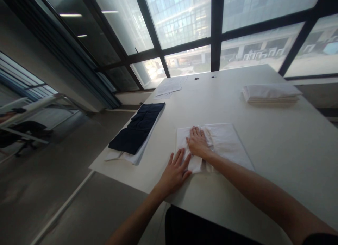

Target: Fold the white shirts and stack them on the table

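Observation:
A white cloth [228, 141], partly folded and wrinkled, lies on the white table in front of me. My right hand [198, 142] rests flat on its left half, fingers stretched out and pointing away from me. Closer to the table's front edge, my left hand [175, 172] lies with fingers spread at the cloth's near left corner, its fingertips touching the fabric. A crease with a beige tint runs through the cloth just right of my right hand. Neither hand grips anything.
Dark navy folded cloth [139, 127] sits on white fabric along the table's left edge. A stack of folded white cloths [271, 93] is at the far right. White paper sheets [169, 88] lie at the back left. Tall windows [182, 19] rise behind the table [211, 107].

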A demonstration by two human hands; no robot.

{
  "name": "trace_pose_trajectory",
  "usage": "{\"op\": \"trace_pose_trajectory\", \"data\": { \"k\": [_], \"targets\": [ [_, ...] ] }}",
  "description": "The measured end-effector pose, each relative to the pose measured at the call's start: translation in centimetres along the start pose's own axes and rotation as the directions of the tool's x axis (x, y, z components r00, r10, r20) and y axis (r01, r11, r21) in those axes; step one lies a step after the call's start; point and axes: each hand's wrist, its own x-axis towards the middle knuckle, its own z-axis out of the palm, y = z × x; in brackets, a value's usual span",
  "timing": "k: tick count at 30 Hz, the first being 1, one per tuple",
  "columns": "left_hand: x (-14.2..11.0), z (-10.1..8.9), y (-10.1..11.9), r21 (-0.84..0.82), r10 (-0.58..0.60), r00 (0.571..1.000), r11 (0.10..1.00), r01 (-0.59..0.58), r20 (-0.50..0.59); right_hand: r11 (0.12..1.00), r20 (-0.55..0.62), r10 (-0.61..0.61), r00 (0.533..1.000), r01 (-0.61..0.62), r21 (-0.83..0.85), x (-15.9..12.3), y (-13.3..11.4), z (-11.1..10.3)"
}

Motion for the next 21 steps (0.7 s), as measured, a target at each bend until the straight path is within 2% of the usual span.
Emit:
{"op": "trace_pose_trajectory", "data": {
  "k": [2, 5, 8, 10, 12, 15, 17, 21],
  "targets": [
    [1.1, -0.3, 1.0, -0.033, 0.035, 0.999, 0.999, -0.035, 0.008, 0.994, 0.05, 0.017, 0.999, -0.022, 0.103, 0.6, 0.0, -0.8],
    [3.2, 0.0, 2.8, -0.056, 0.08, 0.997, 0.995, -0.081, -0.014, 0.956, 0.094, 0.007, 0.996, -0.034, 0.291, 0.9, 1.0, -3.1],
    [4.4, 0.6, 4.0, -0.021, 0.111, 0.992, 0.993, -0.113, -0.064, 0.906, -0.08, 0.019, 0.997, 0.017, 0.423, -0.5, 4.0, -5.8],
    [4.6, 0.9, 4.1, -0.008, 0.136, 0.987, 0.991, -0.137, -0.084, 0.896, -0.195, 0.056, 0.979, 0.037, 0.442, -2.5, 7.0, -7.0],
    [4.4, 1.0, 3.9, -0.003, 0.154, 0.984, 0.988, -0.155, -0.092, 0.924, -0.216, 0.052, 0.975, 0.035, 0.382, -4.7, 10.0, -7.4],
    [4.1, 0.9, 3.8, 0.006, 0.168, 0.982, 0.986, -0.168, -0.081, 0.978, -0.138, -0.049, 0.989, 0.075, 0.192, -7.6, 13.1, -6.8],
    [4.0, 0.9, 3.9, 0.011, 0.18, 0.981, 0.984, -0.18, -0.068, 0.992, -0.067, -0.104, 0.992, 0.108, 0.063, -8.8, 13.7, -6.1],
    [4.0, 1.4, 4.8, 0.026, 0.172, 0.982, 0.985, -0.171, -0.073, 0.991, -0.007, -0.117, 0.993, 0.116, -0.069, -9.4, 12.6, -5.3]
  ]
}}
